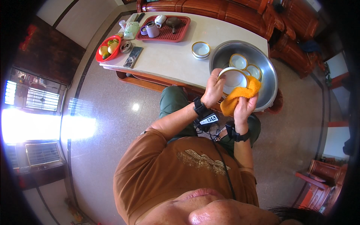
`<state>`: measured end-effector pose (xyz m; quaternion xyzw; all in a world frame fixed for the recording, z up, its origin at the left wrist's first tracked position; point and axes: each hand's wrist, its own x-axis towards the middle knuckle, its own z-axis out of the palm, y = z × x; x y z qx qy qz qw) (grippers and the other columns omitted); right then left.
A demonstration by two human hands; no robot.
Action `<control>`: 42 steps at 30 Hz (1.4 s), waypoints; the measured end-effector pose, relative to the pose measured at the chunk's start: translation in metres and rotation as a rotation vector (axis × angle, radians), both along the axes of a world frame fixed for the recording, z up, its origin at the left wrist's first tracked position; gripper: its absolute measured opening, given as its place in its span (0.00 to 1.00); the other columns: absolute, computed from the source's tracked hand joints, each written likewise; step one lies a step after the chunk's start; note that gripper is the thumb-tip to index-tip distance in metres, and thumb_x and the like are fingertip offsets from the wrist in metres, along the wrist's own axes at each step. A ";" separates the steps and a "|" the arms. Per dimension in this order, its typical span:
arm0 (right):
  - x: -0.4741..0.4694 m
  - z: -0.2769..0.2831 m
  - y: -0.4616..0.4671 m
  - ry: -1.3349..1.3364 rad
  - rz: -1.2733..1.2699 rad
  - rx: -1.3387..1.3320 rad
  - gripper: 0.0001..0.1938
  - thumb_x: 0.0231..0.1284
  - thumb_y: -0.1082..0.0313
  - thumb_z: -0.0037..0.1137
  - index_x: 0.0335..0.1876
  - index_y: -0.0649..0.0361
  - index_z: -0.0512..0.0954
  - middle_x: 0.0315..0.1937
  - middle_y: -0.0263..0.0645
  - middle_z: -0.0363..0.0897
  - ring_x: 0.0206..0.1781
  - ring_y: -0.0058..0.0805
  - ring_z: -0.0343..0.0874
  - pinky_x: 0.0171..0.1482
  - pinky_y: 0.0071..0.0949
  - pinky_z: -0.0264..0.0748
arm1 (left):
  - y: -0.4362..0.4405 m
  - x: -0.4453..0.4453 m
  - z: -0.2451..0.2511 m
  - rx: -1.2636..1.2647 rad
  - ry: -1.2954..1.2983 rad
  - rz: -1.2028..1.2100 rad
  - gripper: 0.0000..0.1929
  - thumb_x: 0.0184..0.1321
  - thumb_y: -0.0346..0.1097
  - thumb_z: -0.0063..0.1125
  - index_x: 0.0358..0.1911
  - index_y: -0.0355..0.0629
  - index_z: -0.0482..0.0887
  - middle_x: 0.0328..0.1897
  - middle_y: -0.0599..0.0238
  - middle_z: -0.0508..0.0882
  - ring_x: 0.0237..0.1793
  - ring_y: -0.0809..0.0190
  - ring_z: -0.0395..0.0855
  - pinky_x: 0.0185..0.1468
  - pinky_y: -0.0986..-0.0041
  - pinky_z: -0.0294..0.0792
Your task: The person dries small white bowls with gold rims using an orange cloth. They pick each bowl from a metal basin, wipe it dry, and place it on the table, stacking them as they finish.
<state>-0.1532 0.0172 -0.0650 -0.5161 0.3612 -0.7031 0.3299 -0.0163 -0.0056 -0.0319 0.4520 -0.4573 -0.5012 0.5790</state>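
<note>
My left hand (214, 88) grips the rim of a white bowl with a gold-coloured edge (233, 78), held tilted over the near left side of a large metal basin (271, 84). An orange cloth (239, 95) is pinched in my right hand (245, 108) and lies against the bowl's right and lower side. Inside the basin rest several similar gold-rimmed bowls (238, 61), partly hidden by the held one. A small stack of the same bowls (201, 50) stands on the table just left of the basin.
On the pale tabletop (168, 59), a red perforated tray (180, 38) carries a lilac mug (152, 30), a white cup and a dark teapot. A red basket of fruit (119, 46) and a panda-printed box (133, 57) sit at the left end. A wooden bench (208, 9) stands behind.
</note>
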 end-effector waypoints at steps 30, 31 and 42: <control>-0.070 -0.081 0.023 -0.048 0.673 0.427 0.31 0.70 0.46 0.46 0.72 0.52 0.55 0.66 0.37 0.63 0.68 0.31 0.61 0.72 0.33 0.55 | 0.035 -0.003 0.013 -0.052 -0.056 -0.242 0.22 0.68 0.52 0.47 0.45 0.35 0.78 0.31 0.56 0.82 0.32 0.56 0.82 0.34 0.63 0.73; -0.069 -0.077 0.024 -0.351 0.828 0.468 0.31 0.71 0.45 0.44 0.72 0.51 0.54 0.66 0.37 0.62 0.69 0.31 0.60 0.73 0.33 0.54 | 0.036 -0.003 0.012 -0.250 -0.191 -0.150 0.22 0.68 0.51 0.48 0.44 0.35 0.78 0.30 0.55 0.81 0.34 0.56 0.82 0.36 0.63 0.73; -0.017 -0.022 0.000 -0.119 0.071 0.115 0.30 0.69 0.50 0.51 0.69 0.60 0.59 0.62 0.39 0.66 0.63 0.31 0.70 0.64 0.32 0.67 | 0.033 -0.018 0.006 0.176 0.681 -0.428 0.15 0.71 0.43 0.51 0.52 0.39 0.75 0.45 0.68 0.81 0.47 0.71 0.77 0.52 0.76 0.73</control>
